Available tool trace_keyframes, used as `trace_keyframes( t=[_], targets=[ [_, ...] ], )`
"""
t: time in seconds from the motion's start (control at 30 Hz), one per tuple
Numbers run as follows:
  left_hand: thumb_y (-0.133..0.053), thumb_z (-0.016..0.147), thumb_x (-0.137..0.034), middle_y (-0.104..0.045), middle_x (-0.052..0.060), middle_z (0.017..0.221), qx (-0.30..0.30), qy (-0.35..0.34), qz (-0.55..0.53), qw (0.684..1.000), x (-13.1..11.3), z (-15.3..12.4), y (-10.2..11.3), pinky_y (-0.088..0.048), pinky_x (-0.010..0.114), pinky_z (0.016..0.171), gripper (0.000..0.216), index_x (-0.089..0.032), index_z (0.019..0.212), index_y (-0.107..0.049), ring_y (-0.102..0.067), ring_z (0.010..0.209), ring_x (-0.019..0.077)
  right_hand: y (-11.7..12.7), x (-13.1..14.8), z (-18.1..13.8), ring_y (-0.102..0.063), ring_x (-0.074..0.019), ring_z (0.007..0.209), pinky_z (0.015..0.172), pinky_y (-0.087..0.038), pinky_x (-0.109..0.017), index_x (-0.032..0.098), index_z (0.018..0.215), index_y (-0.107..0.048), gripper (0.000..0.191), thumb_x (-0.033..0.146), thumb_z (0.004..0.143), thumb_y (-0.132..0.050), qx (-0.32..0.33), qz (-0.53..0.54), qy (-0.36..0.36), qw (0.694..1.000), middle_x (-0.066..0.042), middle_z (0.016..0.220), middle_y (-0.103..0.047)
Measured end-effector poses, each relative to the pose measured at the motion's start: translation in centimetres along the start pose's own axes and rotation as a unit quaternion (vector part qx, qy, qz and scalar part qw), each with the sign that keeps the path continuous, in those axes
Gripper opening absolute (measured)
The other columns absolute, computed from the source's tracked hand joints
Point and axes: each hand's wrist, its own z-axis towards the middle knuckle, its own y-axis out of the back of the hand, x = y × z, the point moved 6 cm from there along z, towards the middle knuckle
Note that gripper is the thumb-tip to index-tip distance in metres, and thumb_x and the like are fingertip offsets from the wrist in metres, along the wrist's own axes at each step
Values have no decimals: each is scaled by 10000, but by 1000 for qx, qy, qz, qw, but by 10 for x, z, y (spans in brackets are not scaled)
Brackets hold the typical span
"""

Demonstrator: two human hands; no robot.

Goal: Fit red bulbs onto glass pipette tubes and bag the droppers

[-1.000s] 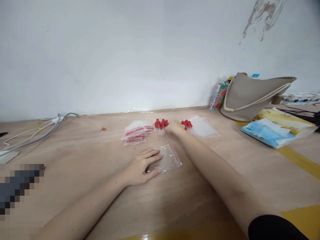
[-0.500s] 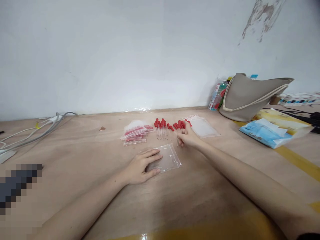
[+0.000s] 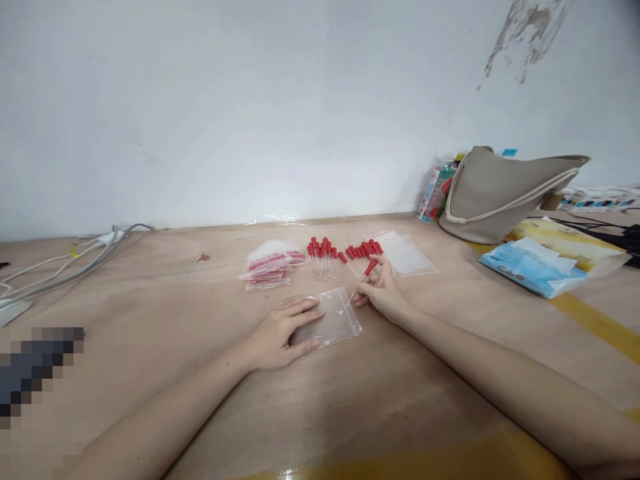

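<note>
My left hand (image 3: 285, 333) lies with fingers spread on a clear zip bag (image 3: 333, 319) that rests flat on the table. Between the fingers of my right hand (image 3: 377, 293) is a dropper (image 3: 371, 267) with a red bulb and a thin clear tube, its tip slanting down by the bag's zip edge. Behind the bag lie two groups of red-bulbed droppers, a left bunch (image 3: 323, 253) and a right row (image 3: 360, 251). Left of them is a pile of filled zip bags (image 3: 270, 267) with red inside. Flat clear bags (image 3: 410, 255) lie behind my right hand.
At the back right stand a grey bag (image 3: 500, 190) with a rope cord and a plastic bottle (image 3: 434, 190). A blue tissue pack (image 3: 533, 263) lies before them. Cables (image 3: 95, 257) run along the left side. A pixelated dark object (image 3: 37, 370) is at the left edge.
My right hand has drawn back from the right row of droppers towards the zip bag, with one dropper in its fingers. My left hand has stayed in place.
</note>
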Motion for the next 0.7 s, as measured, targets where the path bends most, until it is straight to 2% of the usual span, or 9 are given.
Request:
trace_keyframes(
  t=[0.13,0.23,0.37,0.53,0.63,0.7],
  targets=[
    [-501,824,-427,-429,81,1342,-9,-1,-18,1000,-1,0,2,-337,448,1012,553,-232,1324,-365,-385,1238,247,2,-5,0,-607,-120,506,543,-530,-267,248,1006,-234,540,193,622,-610,11,50,-26,998,94,603,-537],
    [-500,825,-428,-431,87,1339,-15,-1,-24,1000,0,0,2,-344,433,1011,577,-214,1336,-339,-385,1237,243,3,-9,1,-622,-112,547,583,-522,-255,238,912,-282,417,283,684,-628,60,83,-46,994,58,624,-589],
    [-497,828,-422,-415,91,1349,-14,4,-25,1000,2,-1,1,-341,424,1014,589,-209,1347,-315,-382,1238,237,7,-11,1,-639,-128,603,598,-516,-268,221,887,-356,430,363,658,-690,136,85,-56,985,32,661,-622],
    [-499,826,-424,-423,88,1343,-15,4,-29,999,1,0,2,-345,439,1006,579,-222,1341,-327,-388,1233,243,7,-3,-4,-622,-110,687,639,-497,-256,166,752,-468,371,293,568,-764,218,11,-35,975,-21,790,-654],
    [-500,826,-418,-434,91,1335,-17,1,-33,999,1,0,3,-347,436,1005,571,-217,1335,-340,-393,1230,245,2,5,-10,-611,-107,803,696,-482,-245,153,684,-479,340,243,541,-774,259,-10,-7,966,-34,911,-636],
    [-499,827,-413,-433,88,1337,-18,2,-33,999,1,0,3,-347,436,1006,565,-220,1334,-342,-390,1232,247,-3,8,-14,-605,-107,828,681,-480,-237,154,670,-468,340,246,544,-770,278,-12,0,961,-44,979,-615]
  ],
)
